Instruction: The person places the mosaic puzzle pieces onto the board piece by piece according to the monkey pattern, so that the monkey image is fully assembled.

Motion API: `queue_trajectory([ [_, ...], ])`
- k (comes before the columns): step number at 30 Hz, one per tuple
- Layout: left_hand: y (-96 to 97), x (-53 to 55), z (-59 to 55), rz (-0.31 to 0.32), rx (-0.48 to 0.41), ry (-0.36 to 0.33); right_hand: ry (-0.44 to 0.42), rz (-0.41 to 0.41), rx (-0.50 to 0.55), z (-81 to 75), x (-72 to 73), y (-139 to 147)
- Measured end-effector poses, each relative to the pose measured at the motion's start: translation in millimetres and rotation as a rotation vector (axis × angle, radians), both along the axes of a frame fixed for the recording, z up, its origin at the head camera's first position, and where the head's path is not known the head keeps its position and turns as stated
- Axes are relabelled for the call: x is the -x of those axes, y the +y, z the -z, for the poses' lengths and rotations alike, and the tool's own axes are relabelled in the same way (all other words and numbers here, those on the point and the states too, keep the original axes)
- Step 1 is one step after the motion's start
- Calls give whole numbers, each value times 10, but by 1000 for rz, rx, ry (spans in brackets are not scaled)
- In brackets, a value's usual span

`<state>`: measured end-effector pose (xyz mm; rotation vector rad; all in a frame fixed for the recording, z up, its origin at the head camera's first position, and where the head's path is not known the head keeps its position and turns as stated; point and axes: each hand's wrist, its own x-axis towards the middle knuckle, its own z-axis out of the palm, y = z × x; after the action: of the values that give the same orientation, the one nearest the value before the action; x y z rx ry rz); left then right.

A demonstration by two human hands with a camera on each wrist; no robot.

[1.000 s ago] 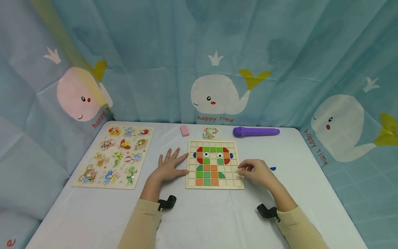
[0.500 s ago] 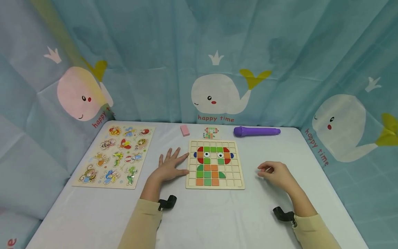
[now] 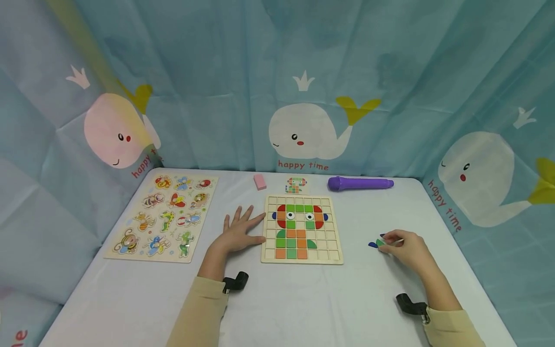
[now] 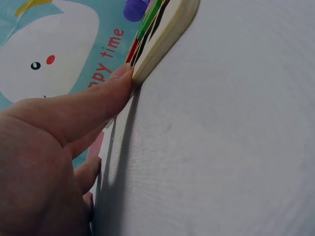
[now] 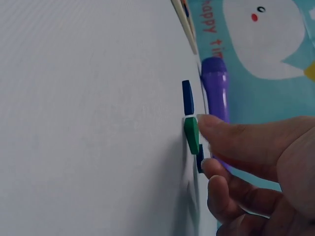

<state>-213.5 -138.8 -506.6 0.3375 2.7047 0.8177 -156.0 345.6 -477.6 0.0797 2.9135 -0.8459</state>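
In the head view, a wooden mosaic board [image 3: 328,241] with grid cells carries coloured tiles forming a figure. My left hand [image 3: 236,236] lies spread at its left side, thumb and index finger at the edge. The left wrist view has the thumb [image 4: 110,96] pressing the board's side [image 4: 165,42]. Right of the board, my right hand [image 3: 407,246] has thumb and index finger around a small green tile [image 5: 191,133], its thumb tip right at it. One blue tile [image 5: 188,97] lies beside the green one; another blue tile [image 5: 200,160] is by the index fingertip.
A picture card [image 3: 299,184] lies behind the board, a pink block [image 3: 259,181] to its left. At the back right lies a purple toy microphone [image 3: 364,183]. An insect peg puzzle [image 3: 173,238] covers the left side. Whale-print curtains [image 3: 243,120] surround the white table.
My right hand has moved from the board's right edge rightward across the table to the small green and blue tiles. My left hand stays at the board's left edge.
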Motion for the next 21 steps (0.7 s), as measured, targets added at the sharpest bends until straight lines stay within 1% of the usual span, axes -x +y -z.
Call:
queue_trajectory([
  [9, 16, 0, -6, -1, -9, 0, -68, -5, -19, 9, -29, 79],
  [17, 16, -4, -15, 2, -7, -6, -48, -39, 7, 15, -6, 9],
  [21, 5, -10, -22, 0, -11, -8, -56, -47, 11, 19, 12, -40],
])
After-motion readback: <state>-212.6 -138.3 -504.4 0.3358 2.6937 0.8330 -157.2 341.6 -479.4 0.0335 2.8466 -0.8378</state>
